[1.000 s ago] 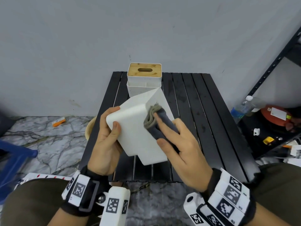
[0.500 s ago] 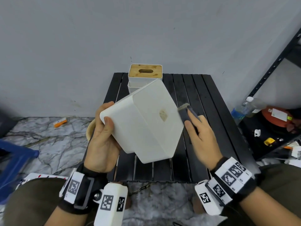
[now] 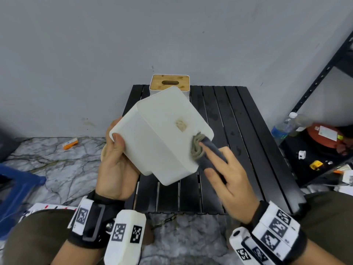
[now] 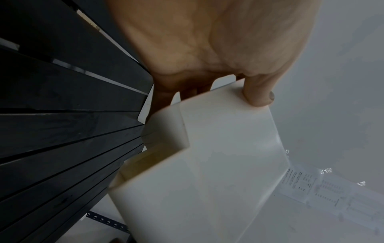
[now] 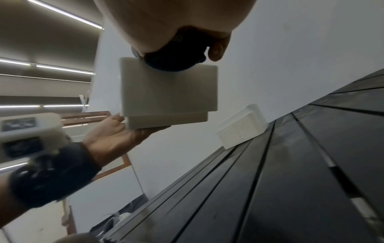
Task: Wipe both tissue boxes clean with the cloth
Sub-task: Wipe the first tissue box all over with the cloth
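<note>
My left hand (image 3: 116, 161) grips a white tissue box (image 3: 158, 142) by its left end and holds it tilted above the table. A brownish stain (image 3: 181, 124) marks the face turned up. My right hand (image 3: 225, 173) holds a bunched grey cloth (image 3: 206, 152) under its index and middle fingers and presses it on that face's lower right edge. The right wrist view shows the thumb tucked beside the cloth (image 5: 174, 57) on the box (image 5: 166, 92). My left thumb (image 4: 257, 93) lies on a corner of the box (image 4: 218, 164). The second tissue box (image 3: 169, 84), with a wooden lid, stands at the table's far edge.
The black slatted table (image 3: 238, 142) stands against a grey wall. A black shelf frame (image 3: 315, 83) rises at the right, with a water bottle (image 3: 282, 127) and small items at its foot. A blue stool (image 3: 17, 190) is on the marble floor at the left.
The box has been turned so that its stained face points up. My right hand swung off to the right with the cloth, then came back onto the box's lower right edge.
</note>
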